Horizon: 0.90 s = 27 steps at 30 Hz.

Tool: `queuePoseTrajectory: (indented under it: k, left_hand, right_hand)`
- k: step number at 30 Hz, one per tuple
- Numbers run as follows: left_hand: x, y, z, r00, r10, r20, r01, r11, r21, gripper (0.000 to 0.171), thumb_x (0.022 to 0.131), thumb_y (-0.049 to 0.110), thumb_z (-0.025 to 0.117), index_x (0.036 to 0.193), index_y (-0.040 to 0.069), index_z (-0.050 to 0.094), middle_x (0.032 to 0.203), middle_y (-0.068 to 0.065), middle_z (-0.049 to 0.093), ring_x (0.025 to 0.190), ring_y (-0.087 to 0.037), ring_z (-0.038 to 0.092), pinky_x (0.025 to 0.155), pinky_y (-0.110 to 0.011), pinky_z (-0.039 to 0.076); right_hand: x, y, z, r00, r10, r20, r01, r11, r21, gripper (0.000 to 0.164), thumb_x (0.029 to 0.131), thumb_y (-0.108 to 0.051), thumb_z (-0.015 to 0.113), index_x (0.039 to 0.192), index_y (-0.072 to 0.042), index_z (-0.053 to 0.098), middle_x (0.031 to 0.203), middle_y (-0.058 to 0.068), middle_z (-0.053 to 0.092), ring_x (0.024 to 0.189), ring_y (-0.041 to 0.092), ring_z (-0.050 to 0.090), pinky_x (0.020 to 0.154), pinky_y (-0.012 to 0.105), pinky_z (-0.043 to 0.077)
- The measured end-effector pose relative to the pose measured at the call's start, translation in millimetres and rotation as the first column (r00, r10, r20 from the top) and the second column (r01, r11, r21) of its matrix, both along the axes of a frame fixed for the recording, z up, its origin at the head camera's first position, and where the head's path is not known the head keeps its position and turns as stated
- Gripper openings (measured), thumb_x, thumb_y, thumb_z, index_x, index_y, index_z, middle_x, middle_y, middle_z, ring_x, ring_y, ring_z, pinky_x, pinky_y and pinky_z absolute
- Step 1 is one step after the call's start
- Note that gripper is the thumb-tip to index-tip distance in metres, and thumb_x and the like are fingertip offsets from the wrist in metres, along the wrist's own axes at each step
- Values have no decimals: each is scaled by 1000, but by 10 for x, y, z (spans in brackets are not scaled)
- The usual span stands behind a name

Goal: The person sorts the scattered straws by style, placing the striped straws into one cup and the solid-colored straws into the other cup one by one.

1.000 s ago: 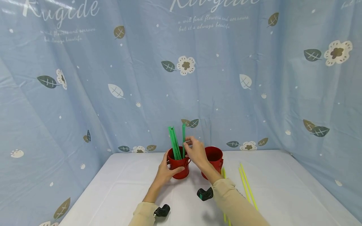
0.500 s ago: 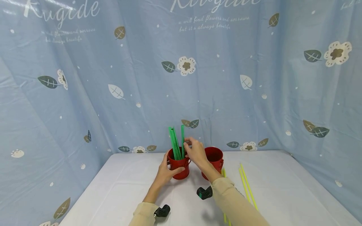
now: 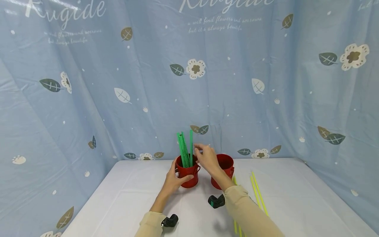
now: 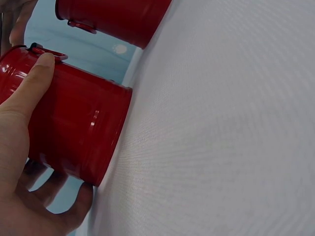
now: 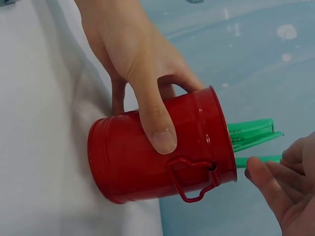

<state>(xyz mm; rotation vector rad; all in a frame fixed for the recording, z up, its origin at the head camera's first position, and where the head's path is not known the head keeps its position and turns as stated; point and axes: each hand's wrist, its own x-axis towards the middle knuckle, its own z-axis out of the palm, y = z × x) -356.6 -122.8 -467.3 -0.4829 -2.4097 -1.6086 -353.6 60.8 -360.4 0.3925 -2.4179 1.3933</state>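
Observation:
My left hand (image 3: 172,181) grips a small red metal bucket (image 3: 192,182) from its left side. In the left wrist view, the thumb lies along the bucket wall (image 4: 81,118) near the handle and the other fingers wrap beneath. Several green printed sticks (image 3: 183,151) lean together inside. A single green stick (image 3: 191,140) stands apart at the right of the bucket. Beside that stick is my right hand (image 3: 208,161), its thumb and fingers parted. The right wrist view shows the right thumb (image 5: 266,184) by the rim, with fingertips near the lone stick's end.
A second red bucket (image 3: 229,171) stands just right of the first, partly behind my right forearm. Thin yellow sticks (image 3: 258,189) lie on the white table (image 3: 296,197) to the right, some under the right sleeve. A blue patterned curtain (image 3: 165,115) hangs behind the table.
The lone green stick was between my right fingertips; now the fingers have parted and moved slightly right of it. My left hand and the bucket have stayed in place.

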Motion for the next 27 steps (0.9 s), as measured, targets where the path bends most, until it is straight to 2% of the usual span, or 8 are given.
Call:
queuePoseTrajectory:
  k: [4, 11, 16, 19, 21, 27]
  left_hand:
    - [-4, 18, 10, 1000, -4, 10, 4, 1000, 5, 93, 79, 35, 82, 153, 30, 26, 146, -2, 47, 124, -31, 52, 97, -49, 52]
    - [-3, 25, 19, 1000, -10, 17, 10, 1000, -13, 95, 79, 38, 82, 154, 30, 24, 147, 0, 47, 124, -29, 52, 98, -49, 50]
    - [25, 1, 45, 998, 1, 56, 1, 999, -39, 105, 79, 41, 81, 158, 24, 13, 153, -4, 41, 128, -31, 50, 101, -51, 49]
    - [39, -18, 74, 997, 17, 82, -13, 999, -48, 108, 79, 41, 80, 159, 23, 10, 154, -7, 39, 129, -33, 50, 101, -51, 49]
    - [46, -26, 95, 995, 20, 94, -15, 999, -51, 109, 79, 41, 80, 159, 22, 9, 155, -8, 38, 130, -34, 49, 101, -52, 49]
    - [28, -40, 148, 994, -4, 111, 13, 997, -79, 111, 80, 41, 80, 159, 19, 6, 157, -10, 34, 131, -36, 48, 102, -52, 49]
  right_hand:
    - [62, 78, -14, 999, 4, -39, -4, 1000, 16, 30, 99, -16, 57, 126, -6, 66, 116, 15, 71, 69, 27, 73, 55, 21, 55]
    - [241, 289, -88, 998, 12, -60, -11, 1000, 4, 28, 97, -19, 62, 123, -11, 68, 114, 10, 72, 73, 13, 73, 57, 19, 56]
    - [415, 493, -143, 997, 2, -79, -4, 1000, -22, 26, 95, -18, 65, 120, -12, 69, 104, 7, 74, 70, 17, 72, 61, 18, 56]
    - [495, 612, -164, 995, -8, -101, 5, 1000, -30, 26, 93, -17, 67, 119, -13, 69, 101, 4, 75, 77, 18, 73, 63, 17, 56]
    - [533, 689, -177, 993, -15, -121, 13, 1000, -21, 27, 93, -17, 67, 120, -12, 69, 104, 5, 74, 83, 17, 73, 63, 17, 57]
    - [629, 944, -211, 981, -64, -183, 77, 995, 62, 32, 92, -17, 69, 122, -6, 67, 107, 7, 73, 86, 17, 72, 63, 16, 56]
